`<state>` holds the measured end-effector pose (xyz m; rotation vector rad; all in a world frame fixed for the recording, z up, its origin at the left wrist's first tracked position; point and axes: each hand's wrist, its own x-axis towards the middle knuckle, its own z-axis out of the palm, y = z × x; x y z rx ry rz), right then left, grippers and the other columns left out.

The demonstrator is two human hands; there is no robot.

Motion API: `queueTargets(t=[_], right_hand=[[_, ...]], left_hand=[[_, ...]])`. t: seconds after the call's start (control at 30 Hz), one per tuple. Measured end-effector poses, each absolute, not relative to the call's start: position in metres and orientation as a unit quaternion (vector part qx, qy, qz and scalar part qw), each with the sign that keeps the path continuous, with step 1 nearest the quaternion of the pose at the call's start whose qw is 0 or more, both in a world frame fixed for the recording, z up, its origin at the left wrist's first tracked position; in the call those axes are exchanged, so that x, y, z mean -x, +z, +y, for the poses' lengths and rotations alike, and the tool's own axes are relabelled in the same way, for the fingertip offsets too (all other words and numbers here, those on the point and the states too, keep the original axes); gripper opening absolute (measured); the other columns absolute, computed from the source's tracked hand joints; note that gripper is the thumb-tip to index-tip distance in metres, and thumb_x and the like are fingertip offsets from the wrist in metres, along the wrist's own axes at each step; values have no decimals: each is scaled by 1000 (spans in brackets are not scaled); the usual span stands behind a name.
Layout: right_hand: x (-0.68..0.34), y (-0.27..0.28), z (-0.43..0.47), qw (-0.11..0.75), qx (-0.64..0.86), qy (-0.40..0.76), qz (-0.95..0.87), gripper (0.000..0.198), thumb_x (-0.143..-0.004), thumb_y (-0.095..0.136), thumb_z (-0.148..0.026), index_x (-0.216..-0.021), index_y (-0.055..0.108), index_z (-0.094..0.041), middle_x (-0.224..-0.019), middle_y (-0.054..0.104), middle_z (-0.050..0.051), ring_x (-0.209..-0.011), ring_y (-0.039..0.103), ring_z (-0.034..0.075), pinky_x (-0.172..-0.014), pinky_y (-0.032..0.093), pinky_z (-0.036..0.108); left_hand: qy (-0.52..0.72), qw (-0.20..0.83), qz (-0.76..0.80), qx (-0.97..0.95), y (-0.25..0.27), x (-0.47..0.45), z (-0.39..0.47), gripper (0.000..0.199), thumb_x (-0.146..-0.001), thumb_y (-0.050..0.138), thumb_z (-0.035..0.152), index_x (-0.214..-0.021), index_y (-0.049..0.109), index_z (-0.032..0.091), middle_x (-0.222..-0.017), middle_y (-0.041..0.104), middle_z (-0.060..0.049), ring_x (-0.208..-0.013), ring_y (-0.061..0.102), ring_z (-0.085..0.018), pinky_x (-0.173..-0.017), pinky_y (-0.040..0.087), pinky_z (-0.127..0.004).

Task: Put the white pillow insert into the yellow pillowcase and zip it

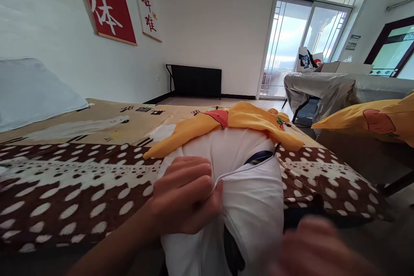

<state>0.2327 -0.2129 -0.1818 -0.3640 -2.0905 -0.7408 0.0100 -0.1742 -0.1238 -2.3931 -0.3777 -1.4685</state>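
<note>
A plump white pillow (255,207) stands in front of me at the edge of a bed. Its long seam or zip gapes in two places, and dark material (233,248) shows through the lower gap. My left hand (190,194) is closed in a pinch on the seam edge of this pillow. At the lower right, my right hand (320,250) is smeared by motion, apart from the seam, and its fingers cannot be made out. Just behind the pillow lies a yellow cloth cover (249,116) with carrot prints, touching its far end.
A brown and beige patterned blanket (80,181) covers the bed, with a pale blue pillow (35,92) at the left. Another yellow carrot-print piece (371,120) sits at the right. Beyond it stands a plastic-wrapped table (323,84) with boxes and bags. A black panel (196,81) leans by the wall.
</note>
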Motion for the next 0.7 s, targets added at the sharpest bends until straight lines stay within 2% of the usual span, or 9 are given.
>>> queueTargets(t=[0.07,0.13,0.23,0.37,0.5,0.53,0.6,0.7], right_hand=[[-250,-165,-187,446,202,-262,-831,44,-82,60,-32,-124,52,-24,-116,60,10,-112,53,27,-88,46,42],[-258,-153,-158,409,244,-144,-867,52,-86,52,-42,-132,44,-17,-122,56,13,-116,50,27,-95,40,43],[-249,-145,-133,363,220,4,-905,45,-90,38,-51,-116,52,-17,-113,58,10,-107,52,23,-94,37,41],[-220,-148,-132,365,186,25,-912,28,-90,40,-40,-94,54,-17,-91,59,6,-89,50,19,-88,35,42],[-199,-149,-130,366,184,37,-911,23,-90,41,-36,-81,52,-17,-79,55,5,-82,47,19,-79,40,38],[-196,-148,-129,369,183,41,-910,23,-89,42,-36,-85,53,-17,-84,56,6,-86,47,19,-81,41,38],[-192,-144,-127,373,175,47,-910,28,-89,41,-36,-104,54,-16,-106,57,10,-101,48,20,-90,41,41],[-189,-137,-129,333,139,41,-932,42,-89,41,-32,-128,44,-16,-136,46,9,-128,37,19,-105,32,42]], left_hand=[[-524,121,-121,834,-122,-7,-174,31,-71,53,-2,-56,34,17,-47,32,6,-45,28,-7,-44,27,-24],[-517,116,-122,839,-121,-6,-176,30,-71,52,-2,-56,35,18,-46,32,5,-45,29,-7,-44,26,-25],[-511,125,-115,842,-121,-10,-182,30,-66,53,-1,-55,32,18,-45,31,5,-45,29,-8,-44,26,-26],[-566,66,-107,815,-119,-24,-187,27,-65,50,2,-54,31,18,-44,29,5,-43,27,-8,-43,27,-27],[-587,-2,-129,799,-116,-39,-182,27,-65,47,4,-51,28,18,-45,28,4,-44,26,-9,-44,28,-27],[-593,-10,-133,794,-115,-42,-181,28,-64,47,5,-51,26,18,-45,27,4,-44,25,-9,-45,28,-28],[-607,-23,-123,785,-113,-47,-179,30,-63,47,6,-52,21,17,-46,23,4,-46,23,-9,-46,26,-29],[-604,-32,-115,788,-110,-54,-180,30,-63,44,7,-53,17,17,-49,19,3,-49,19,-10,-46,23,-28]])
